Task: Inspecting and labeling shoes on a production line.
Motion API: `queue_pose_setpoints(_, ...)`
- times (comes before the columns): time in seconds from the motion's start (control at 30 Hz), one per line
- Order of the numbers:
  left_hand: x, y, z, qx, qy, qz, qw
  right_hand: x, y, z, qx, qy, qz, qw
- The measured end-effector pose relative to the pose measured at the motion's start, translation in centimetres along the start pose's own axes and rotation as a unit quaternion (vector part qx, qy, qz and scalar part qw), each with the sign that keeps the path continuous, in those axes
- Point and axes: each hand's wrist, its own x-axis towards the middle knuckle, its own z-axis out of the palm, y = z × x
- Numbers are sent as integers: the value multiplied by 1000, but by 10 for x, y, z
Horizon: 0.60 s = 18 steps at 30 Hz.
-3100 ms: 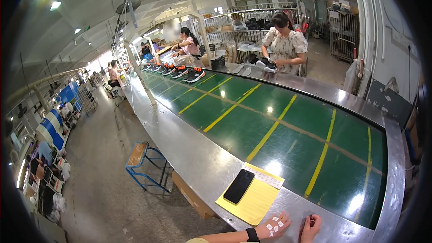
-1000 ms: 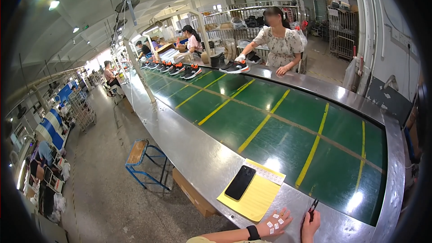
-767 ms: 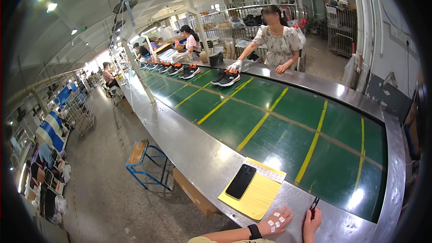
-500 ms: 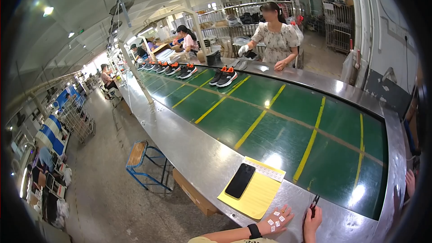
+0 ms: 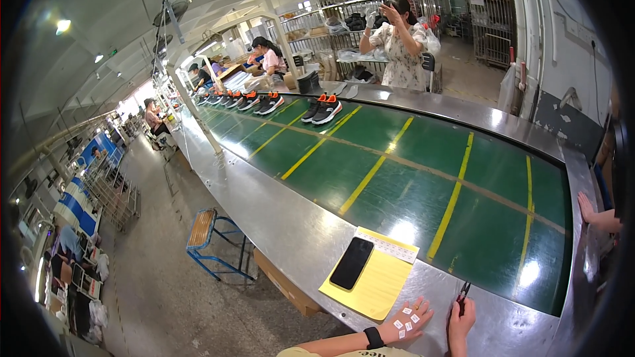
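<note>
My left hand (image 5: 408,318) lies flat on the metal table edge, fingers spread, with several small white stickers on its back and a black band at the wrist. Just beyond it is a yellow sheet (image 5: 379,287) of paper or card. On that sheet rest a black phone (image 5: 352,263) and a white strip of labels (image 5: 389,246). To the right, my right hand (image 5: 461,325) is closed around small pliers (image 5: 462,296) with dark jaws and reddish handles, their tips pointing away from me over the metal rim.
A green conveyor belt (image 5: 423,188) with yellow lines carries several black-and-orange sneakers (image 5: 322,109) at its far part. Across it stands a person (image 5: 405,53). Another person's hand (image 5: 587,209) touches the right rim. A blue-framed stool (image 5: 210,233) stands on the floor at left.
The person across the belt has raised both hands to head height. At the right, another person's hand has come further in onto the rim. My hands stay in place; the view shifts slightly.
</note>
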Motion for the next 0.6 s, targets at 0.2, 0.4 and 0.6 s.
queue_pose_setpoints(0.2,1,1,3,5,-5,-5,1000,-1,2,-1,11,6,-10,1000)
queue_pose_setpoints(0.4,2,4,5,-2,1,-5,1000,-1,4,-3,3,9,-5,1000)
queue_pose_setpoints(0.6,4,4,12,-16,28,0,999,1,0,-7,8,5,0,1000)
